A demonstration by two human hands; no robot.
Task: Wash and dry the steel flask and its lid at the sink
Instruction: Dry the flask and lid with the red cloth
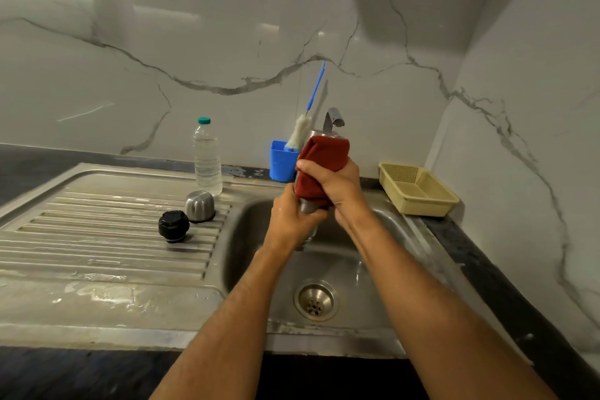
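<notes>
Dim, soft light; glare on the wall tiles; wide-angle edges bend.

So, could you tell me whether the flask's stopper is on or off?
Off: the black stopper sits on the drainboard, apart from the flask.

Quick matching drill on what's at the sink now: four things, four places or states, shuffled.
1. flask
2. black stopper
3. brush
4. basket

A. standing in the blue cup
B. right of the basin, on the counter
C. on the ribbed drainboard
D. held over the basin, wrapped in a red cloth

Pairs: 1-D, 2-C, 3-A, 4-B
</notes>
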